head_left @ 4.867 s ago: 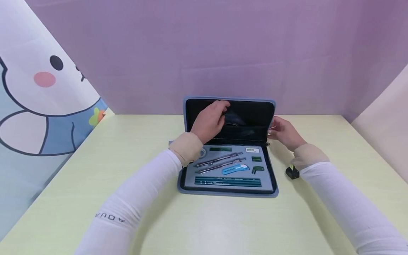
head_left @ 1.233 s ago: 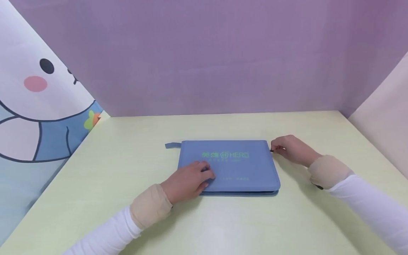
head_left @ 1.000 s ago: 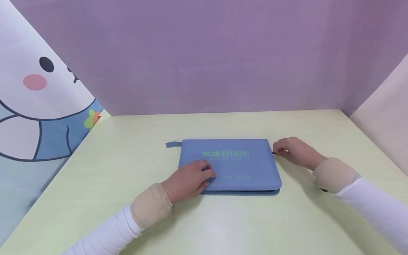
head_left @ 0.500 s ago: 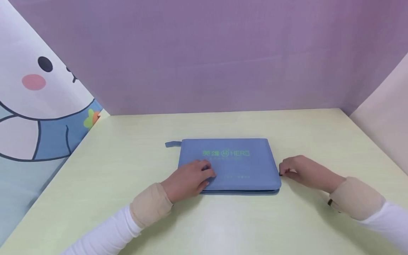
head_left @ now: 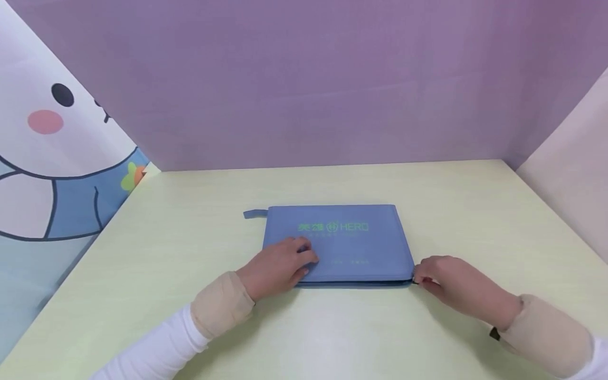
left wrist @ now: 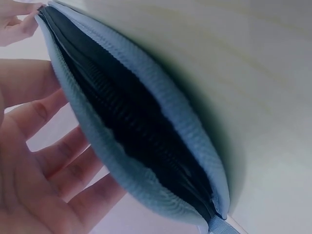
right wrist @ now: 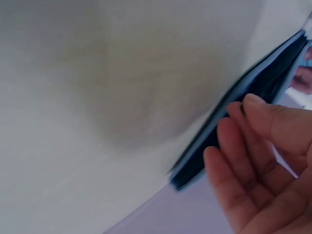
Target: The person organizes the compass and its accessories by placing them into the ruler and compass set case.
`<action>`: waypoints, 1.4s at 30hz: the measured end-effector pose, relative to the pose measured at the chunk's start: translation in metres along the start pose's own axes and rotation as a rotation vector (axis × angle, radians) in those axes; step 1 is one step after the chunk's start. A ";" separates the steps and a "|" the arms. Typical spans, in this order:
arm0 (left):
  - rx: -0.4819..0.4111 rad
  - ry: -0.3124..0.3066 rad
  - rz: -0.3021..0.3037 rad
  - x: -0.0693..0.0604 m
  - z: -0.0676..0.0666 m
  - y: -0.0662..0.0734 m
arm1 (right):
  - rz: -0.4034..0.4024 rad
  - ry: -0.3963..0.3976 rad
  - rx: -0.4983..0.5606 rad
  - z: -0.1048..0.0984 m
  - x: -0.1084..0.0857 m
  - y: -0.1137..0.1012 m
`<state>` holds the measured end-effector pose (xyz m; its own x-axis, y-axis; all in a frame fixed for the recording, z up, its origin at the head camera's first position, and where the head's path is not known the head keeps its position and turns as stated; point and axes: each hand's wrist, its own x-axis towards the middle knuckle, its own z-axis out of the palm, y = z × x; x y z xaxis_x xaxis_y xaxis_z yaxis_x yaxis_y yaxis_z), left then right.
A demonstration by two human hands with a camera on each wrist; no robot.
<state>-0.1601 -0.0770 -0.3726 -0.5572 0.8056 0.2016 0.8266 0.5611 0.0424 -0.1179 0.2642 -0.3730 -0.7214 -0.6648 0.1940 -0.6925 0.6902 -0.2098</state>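
Observation:
A flat blue zip case (head_left: 361,245) with green "HERO" lettering lies closed over on the table in the head view. My left hand (head_left: 280,268) rests on the lid's front left part, its fingers loosely spread over the cover. At the front right corner, my right hand (head_left: 458,285) pinches the zipper pull, largely hidden by the fingertips. The left wrist view shows the dark gap (left wrist: 122,112) between the two zipper edges, parted along the side facing that camera. In the right wrist view, thumb and forefinger meet beside the case's edge (right wrist: 204,151).
A blue strap (head_left: 255,214) sticks out from the case's back left corner. The pale table (head_left: 214,195) reaches a purple cloth backdrop (head_left: 332,95). A cartoon-printed cloth (head_left: 57,174) hangs on the left, a pale panel (head_left: 575,163) on the right.
The lid, upright over drawing tools earlier, now lies down. My right hand has drawn the zipper pull along the right side, from the back to the front corner. My left hand stays on the lid.

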 end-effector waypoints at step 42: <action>-0.004 -0.021 0.019 0.003 -0.004 -0.004 | 0.029 -0.126 -0.182 0.034 0.093 -0.105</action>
<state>-0.1647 -0.0778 -0.3683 -0.5430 0.8198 0.1818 0.8373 0.5451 0.0425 -0.1119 0.1200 -0.3655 -0.7423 -0.6668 0.0665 -0.6696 0.7419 -0.0349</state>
